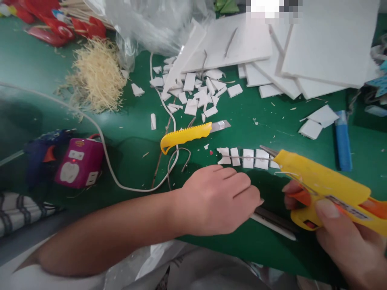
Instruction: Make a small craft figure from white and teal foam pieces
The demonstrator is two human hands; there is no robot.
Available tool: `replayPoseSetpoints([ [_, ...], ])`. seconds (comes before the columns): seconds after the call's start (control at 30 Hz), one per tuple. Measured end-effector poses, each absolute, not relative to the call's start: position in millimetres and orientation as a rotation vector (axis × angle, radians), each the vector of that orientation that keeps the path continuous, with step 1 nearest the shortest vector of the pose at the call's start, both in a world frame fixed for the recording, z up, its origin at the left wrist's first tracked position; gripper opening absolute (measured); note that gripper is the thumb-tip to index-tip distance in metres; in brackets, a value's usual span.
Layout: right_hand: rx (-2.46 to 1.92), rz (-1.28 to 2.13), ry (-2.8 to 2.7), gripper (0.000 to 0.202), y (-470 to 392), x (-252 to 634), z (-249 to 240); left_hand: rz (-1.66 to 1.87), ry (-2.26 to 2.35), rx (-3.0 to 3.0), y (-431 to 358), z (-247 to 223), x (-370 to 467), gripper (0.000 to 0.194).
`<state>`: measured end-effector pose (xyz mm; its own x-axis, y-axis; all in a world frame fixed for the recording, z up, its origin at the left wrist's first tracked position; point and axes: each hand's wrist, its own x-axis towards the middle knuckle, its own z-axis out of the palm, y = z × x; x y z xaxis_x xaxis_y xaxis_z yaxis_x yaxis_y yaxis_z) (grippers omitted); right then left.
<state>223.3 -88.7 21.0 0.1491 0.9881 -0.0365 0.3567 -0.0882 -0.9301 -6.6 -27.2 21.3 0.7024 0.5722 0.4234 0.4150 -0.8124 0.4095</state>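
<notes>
My right hand [347, 233] grips a yellow hot glue gun [326, 177] with an orange trigger. Its metal nozzle points left, over the right end of a row of small white foam pieces [248, 158]. A thin wire [236, 158] runs across those pieces, which lie on the green table. Just below the row, my left hand [220, 201] is closed, knuckles up, its fingers curled under. Whatever they may hold is hidden. Beside its fingertips lies a narrow white-edged strip [275, 225]. A yellow utility knife [187, 136] with its blade out rests above my left hand.
White foam scraps [192, 106] are heaped behind the knife, near stacked foam sheets [329, 44]. A white cord [111, 161] loops across the left side by a purple power adapter [80, 163]. Straw-like fibres [96, 76], clear plastic [157, 24] and a blue lighter-like object [343, 141] lie around.
</notes>
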Motion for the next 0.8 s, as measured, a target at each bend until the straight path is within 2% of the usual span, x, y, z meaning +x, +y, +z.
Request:
replayPoseSetpoints([
  [0.23, -1.582, 0.929, -1.321, 0.028, -86, 221, 28, 0.774, 0.671, 2.698, -31, 17, -1, 0.025],
  [0.53, -1.678, 0.717, -1.382, 0.029, -85, 225, 26, 0.801, 0.65, 2.717, -32, 14, -2, 0.025],
  [0.7, -1.64, 0.755, -1.236, 0.037, -78, 216, 30, 0.743, 0.756, 2.3, -32, 19, -2, 0.022],
  [0.8, -1.649, 0.769, -1.224, 0.042, -75, 211, 33, 0.634, 0.772, 1.982, -36, 23, 1, 0.036],
])
